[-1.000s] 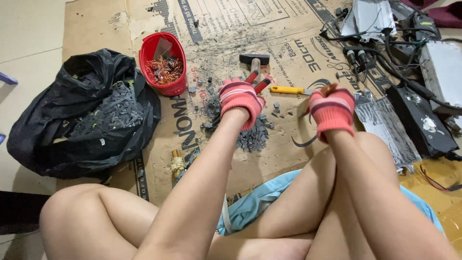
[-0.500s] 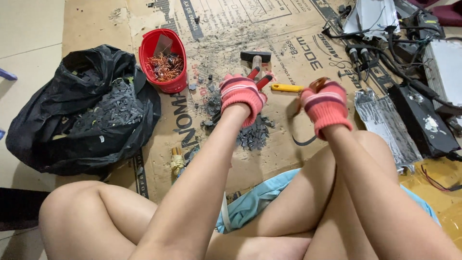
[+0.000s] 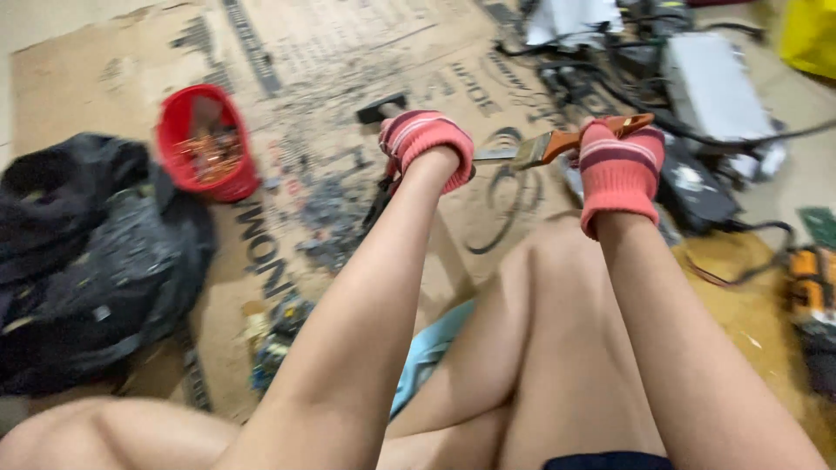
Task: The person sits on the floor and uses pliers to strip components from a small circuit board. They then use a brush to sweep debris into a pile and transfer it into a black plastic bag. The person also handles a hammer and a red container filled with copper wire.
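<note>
Blurry head view, looking down over bare knees at flattened cardboard [image 3: 348, 61] on the floor. Both hands in pink-red striped knit gloves.

Right hand [image 3: 620, 165] raised above right knee, clenched around the orange-brown handle of a paintbrush [image 3: 557, 144]. Brush lies roughly level, handle end poking out past the glove to the right, metal ferrule and bristle end pointing left toward the other hand.

Left hand [image 3: 425, 141] held up in front, fingers curled shut; grasping something at the brush's bristle end or just closed beside it, cannot tell, palm side hidden. Brush tip reaches the glove or sits just beside it. Dark handle-like shape [image 3: 380, 198] hanging below the left glove, too blurred to name.

Hammer-like dark tool [image 3: 381, 108] lying on the cardboard just beyond the left hand. Red plastic tub [image 3: 207, 144] further left on the cardboard, coppery scraps inside. Black bag [image 3: 87, 261] at far left, open, grey shredded bits inside. Patch of dark grey debris [image 3: 326, 222] on the cardboard between tub and left forearm. Small heap of bluish-green parts [image 3: 274, 339] near the cardboard's near edge, beside the bag.

Upper right: tangle of black cables [image 3: 610, 83], grey metal box [image 3: 716, 83], other electronic casings, well apart from the left hand, behind the right one. Orange-and-black tool [image 3: 814, 287] at the right edge. Light blue cloth [image 3: 431, 348] under the legs.
</note>
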